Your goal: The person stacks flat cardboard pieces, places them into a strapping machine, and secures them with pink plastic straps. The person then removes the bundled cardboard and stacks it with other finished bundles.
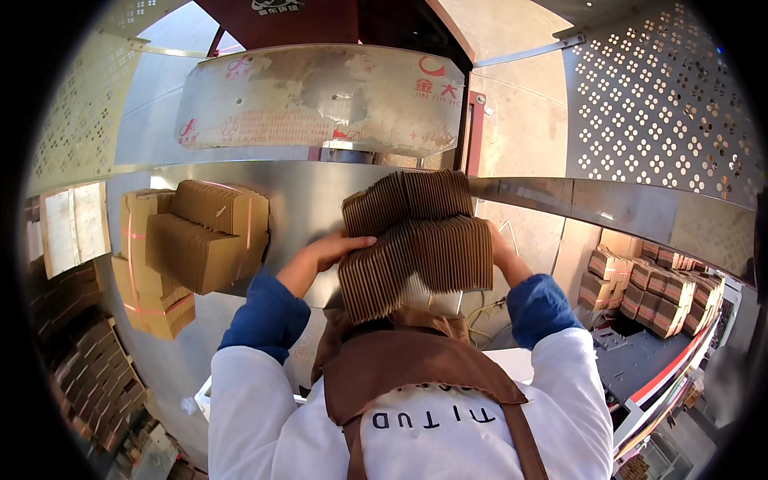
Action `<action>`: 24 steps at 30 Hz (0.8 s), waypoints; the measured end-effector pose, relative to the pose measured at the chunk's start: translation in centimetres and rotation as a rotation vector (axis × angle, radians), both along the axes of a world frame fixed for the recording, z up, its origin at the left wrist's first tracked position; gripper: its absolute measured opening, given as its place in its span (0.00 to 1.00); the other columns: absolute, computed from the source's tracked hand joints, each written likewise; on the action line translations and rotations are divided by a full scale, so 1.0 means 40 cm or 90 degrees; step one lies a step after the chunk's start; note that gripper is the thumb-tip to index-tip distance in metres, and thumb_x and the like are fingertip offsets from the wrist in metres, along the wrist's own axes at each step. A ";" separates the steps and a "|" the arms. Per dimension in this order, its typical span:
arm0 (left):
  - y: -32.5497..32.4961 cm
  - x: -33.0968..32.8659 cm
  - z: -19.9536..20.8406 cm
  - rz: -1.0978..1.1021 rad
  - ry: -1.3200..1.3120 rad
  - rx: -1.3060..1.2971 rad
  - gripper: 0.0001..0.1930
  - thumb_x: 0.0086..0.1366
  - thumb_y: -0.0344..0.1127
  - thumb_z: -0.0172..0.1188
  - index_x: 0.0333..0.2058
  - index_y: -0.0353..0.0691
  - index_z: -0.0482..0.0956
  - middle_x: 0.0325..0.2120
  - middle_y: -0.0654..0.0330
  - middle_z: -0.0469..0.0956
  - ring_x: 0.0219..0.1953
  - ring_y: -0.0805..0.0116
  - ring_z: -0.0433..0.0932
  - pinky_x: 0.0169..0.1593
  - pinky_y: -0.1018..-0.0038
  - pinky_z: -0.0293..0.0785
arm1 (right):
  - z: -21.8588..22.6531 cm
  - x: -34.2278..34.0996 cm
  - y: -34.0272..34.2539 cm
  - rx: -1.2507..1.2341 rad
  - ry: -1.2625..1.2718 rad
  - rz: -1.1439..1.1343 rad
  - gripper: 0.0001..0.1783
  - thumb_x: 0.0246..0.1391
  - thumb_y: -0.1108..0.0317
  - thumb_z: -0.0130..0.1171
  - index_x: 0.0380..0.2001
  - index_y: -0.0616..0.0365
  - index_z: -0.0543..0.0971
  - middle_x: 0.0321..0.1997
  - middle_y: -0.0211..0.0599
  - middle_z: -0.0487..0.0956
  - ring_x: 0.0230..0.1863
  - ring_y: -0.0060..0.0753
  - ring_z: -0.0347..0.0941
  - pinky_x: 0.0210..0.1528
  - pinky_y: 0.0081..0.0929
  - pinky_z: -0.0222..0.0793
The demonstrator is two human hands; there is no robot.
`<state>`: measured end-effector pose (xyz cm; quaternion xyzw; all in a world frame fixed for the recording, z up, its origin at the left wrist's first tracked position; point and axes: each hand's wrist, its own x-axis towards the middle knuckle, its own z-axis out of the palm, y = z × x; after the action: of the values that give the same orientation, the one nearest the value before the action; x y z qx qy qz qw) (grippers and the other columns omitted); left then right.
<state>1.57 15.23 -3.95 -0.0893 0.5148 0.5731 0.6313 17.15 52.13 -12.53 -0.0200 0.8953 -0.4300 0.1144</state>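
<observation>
Along a shiny metal worktop (300, 192), bundled cardboard (204, 252) sits left; near the front edge, the left hand (326, 250) has fingers clamped on a brown cardboard stack (412, 228); the right hand (502, 246) hides its fingers, state unclear.

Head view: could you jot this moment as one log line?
left hand: gripping folded cardboard stack, left side | right hand: at stack's right side, partly hidden | farther left: strapped cardboard bundles

Right hand (502, 246) partly behind cardboard stack (420, 234)

A workshop, with cardboard bundles (658, 298) and machinery (292, 30).
</observation>
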 end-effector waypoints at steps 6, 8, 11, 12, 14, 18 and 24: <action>-0.086 -0.022 0.111 -0.102 0.354 -0.044 0.42 0.47 0.43 0.74 0.58 0.34 0.64 0.53 0.54 0.72 0.56 0.62 0.70 0.59 0.68 0.66 | 0.230 -0.071 -0.155 0.033 0.036 -0.207 0.24 0.66 0.56 0.37 0.54 0.63 0.69 0.49 0.57 0.74 0.51 0.59 0.70 0.52 0.41 0.66; -0.087 -0.027 0.131 -0.124 0.478 -0.068 0.46 0.46 0.43 0.74 0.60 0.36 0.61 0.54 0.54 0.71 0.57 0.61 0.69 0.60 0.68 0.65 | 0.246 -0.088 -0.186 0.002 0.104 -0.280 0.23 0.65 0.57 0.38 0.54 0.62 0.69 0.50 0.58 0.73 0.50 0.59 0.71 0.53 0.40 0.66; -0.024 -0.003 0.008 -0.102 0.693 -0.076 0.54 0.42 0.42 0.76 0.64 0.41 0.52 0.60 0.51 0.62 0.61 0.55 0.65 0.61 0.66 0.64 | 0.073 -0.032 -0.174 0.034 0.085 -0.324 0.18 0.63 0.62 0.43 0.50 0.61 0.71 0.44 0.57 0.75 0.45 0.61 0.72 0.47 0.41 0.68; 0.003 0.006 -0.018 -0.101 0.791 -0.072 0.53 0.41 0.40 0.77 0.64 0.42 0.53 0.61 0.51 0.61 0.61 0.55 0.64 0.61 0.65 0.65 | 0.063 -0.024 -0.170 0.035 0.045 -0.335 0.16 0.63 0.63 0.43 0.49 0.60 0.71 0.43 0.57 0.76 0.44 0.61 0.72 0.46 0.41 0.68; 0.012 0.023 -0.052 -0.137 0.801 -0.127 0.61 0.38 0.47 0.77 0.66 0.43 0.45 0.64 0.51 0.54 0.63 0.52 0.59 0.62 0.62 0.64 | 0.054 0.003 -0.150 -0.019 -0.011 -0.379 0.14 0.62 0.64 0.44 0.45 0.58 0.73 0.36 0.56 0.77 0.41 0.60 0.72 0.42 0.40 0.68; -0.007 0.037 -0.073 -0.069 0.740 -0.102 0.62 0.35 0.50 0.77 0.66 0.44 0.47 0.63 0.52 0.56 0.63 0.51 0.60 0.62 0.62 0.64 | 0.100 0.025 -0.147 -0.058 -0.041 -0.443 0.16 0.64 0.61 0.42 0.43 0.59 0.75 0.33 0.55 0.77 0.39 0.58 0.73 0.42 0.38 0.68; -0.003 0.047 -0.051 -0.075 0.755 -0.143 0.60 0.36 0.46 0.78 0.65 0.46 0.48 0.61 0.52 0.58 0.61 0.50 0.61 0.60 0.60 0.66 | 0.449 -0.131 -0.266 0.144 0.413 -0.265 0.23 0.64 0.50 0.41 0.49 0.57 0.73 0.50 0.45 0.74 0.50 0.50 0.69 0.52 0.40 0.63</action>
<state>3.46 15.10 -5.99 0.2082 0.8402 0.4314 0.2543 11.93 41.48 5.42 0.0399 0.9114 -0.3144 -0.2624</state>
